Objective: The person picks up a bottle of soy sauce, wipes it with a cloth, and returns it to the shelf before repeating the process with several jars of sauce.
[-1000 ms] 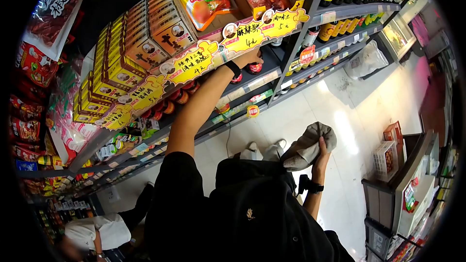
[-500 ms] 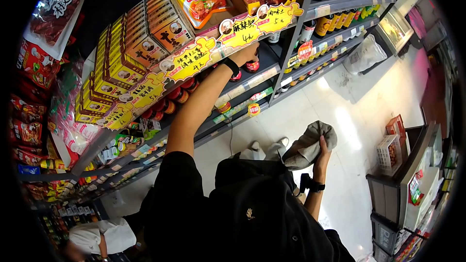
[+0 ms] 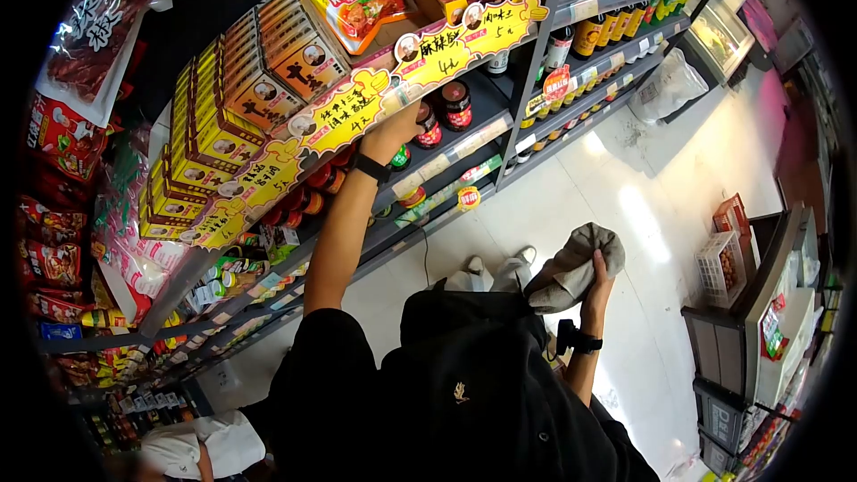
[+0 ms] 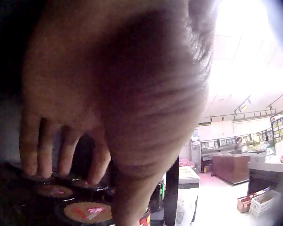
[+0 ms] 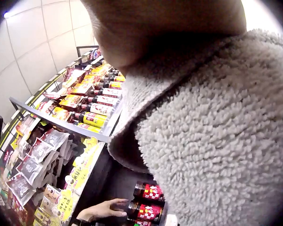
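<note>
My left hand [image 3: 393, 136] reaches into the shelf under the price signs, beside dark-lidded jars with red labels. In the left wrist view its fingers [image 4: 68, 153] extend down over the jar lids [image 4: 88, 212], fingertips right at them, with the thumb in front. The right wrist view shows the same hand from the side, fingertips close to a red-labelled jar [image 5: 146, 210]. My right hand [image 3: 600, 281] grips a bunched grey cloth [image 3: 571, 272] in front of my body. Up close, the cloth has a shaggy pile and hides most of that hand's fingers.
Yellow price signs [image 3: 344, 116] line the shelf edge above my left forearm, below stacked seasoning boxes [image 3: 223, 125]. A shelf upright [image 3: 536, 54] stands right of the jars, with sauce bottles [image 3: 616, 27] beyond. A person in white [image 3: 210, 442] is at lower left; crates [image 3: 721, 268] stand right.
My left hand has moved left along the shelf, baring two red-labelled jars that it partly covered before. My right hand keeps holding the cloth in nearly the same place.
</note>
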Demonstrator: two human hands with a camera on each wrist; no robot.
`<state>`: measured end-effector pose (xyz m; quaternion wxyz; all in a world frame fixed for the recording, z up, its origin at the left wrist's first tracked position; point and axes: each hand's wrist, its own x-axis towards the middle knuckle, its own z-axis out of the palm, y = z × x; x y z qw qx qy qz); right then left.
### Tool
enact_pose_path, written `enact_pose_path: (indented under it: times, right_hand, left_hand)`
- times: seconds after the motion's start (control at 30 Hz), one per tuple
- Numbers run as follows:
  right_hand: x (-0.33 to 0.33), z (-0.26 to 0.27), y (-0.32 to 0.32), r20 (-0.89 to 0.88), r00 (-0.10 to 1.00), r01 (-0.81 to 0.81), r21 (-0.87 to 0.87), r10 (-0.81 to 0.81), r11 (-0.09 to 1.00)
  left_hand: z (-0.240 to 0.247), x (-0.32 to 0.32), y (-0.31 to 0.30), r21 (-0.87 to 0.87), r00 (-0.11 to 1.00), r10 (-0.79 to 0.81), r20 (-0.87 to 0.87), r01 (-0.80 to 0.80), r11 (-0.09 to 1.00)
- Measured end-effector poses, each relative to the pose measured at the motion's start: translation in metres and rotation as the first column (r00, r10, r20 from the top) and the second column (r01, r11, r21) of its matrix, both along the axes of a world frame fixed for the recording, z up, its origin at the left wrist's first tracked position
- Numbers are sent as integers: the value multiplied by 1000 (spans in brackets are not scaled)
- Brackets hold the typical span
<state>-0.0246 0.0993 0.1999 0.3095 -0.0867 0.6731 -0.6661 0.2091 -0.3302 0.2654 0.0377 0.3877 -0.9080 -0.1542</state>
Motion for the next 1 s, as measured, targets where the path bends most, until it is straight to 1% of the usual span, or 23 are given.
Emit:
enact_pose_path:
  times: [0.07, 0.13, 0.23, 0.27, 0.33, 0.37, 0.4, 0.47, 0.6, 0.7, 0.8, 0.87, 0.93, 1.0]
  right_hand:
    - [-2, -1, -2, 57, 998, 5, -17, -4, 1000]
    - [-2, -1, -4, 43, 999, -14, -19, 15, 1000]
    - [-3, -3, -9, 6, 999, -33, -13, 33, 999]
    - [-3, -3, -11, -17, 999, -34, -7, 34, 999]
    - [-4, -3, -14, -5, 999, -47, -22, 47, 999]
    - [-5, -4, -15, 20, 999, -34, -43, 35, 999]
    - [-5, -5, -16, 45, 999, -20, -63, 22, 998]
    - [-5, -4, -18, 45, 999, -12, -68, 15, 998]
    - [-9, -14, -15, 52, 999, -9, -68, 12, 998]
    - [-10, -15, -17, 53, 998, -20, -62, 23, 998]
    - [-8, -9, -19, 30, 999, -29, -63, 31, 998]
    - [-8, -12, -20, 40, 999, -20, -63, 22, 998]
    - [-8, -12, -22, 51, 999, -7, -62, 10, 998]
    - [-6, -10, -23, 59, 998, -4, -74, 9, 997]
  left_hand:
    - [-7, 11, 6, -17, 995, -65, -78, 64, 998]
    - [-13, 12, 6, 9, 996, -50, -70, 51, 999]
    - [-22, 9, 8, -171, 976, -88, -198, 54, 984]
    - [-23, 8, 9, -168, 976, -86, -199, 53, 984]
    - [-23, 8, 6, -38, 974, -55, -220, 48, 998]
    - [-25, 8, 3, -97, 966, -102, -236, 81, 992]
    - [-27, 9, 1, -97, 967, -103, -233, 82, 992]
    - [-23, 7, 1, -64, 983, -74, -169, 64, 996]
    - [-28, 3, -2, -50, 981, -74, -180, 66, 997]
    - [-21, -3, -3, -62, 982, -101, -160, 92, 994]
    - [-19, -8, 0, -34, 989, -79, -127, 76, 997]
    - [-24, -7, -3, -103, 980, -117, -163, 102, 990]
    - [-28, -6, -6, -87, 982, -118, -146, 106, 991]
    - [-32, -2, -8, -100, 970, -126, -209, 107, 989]
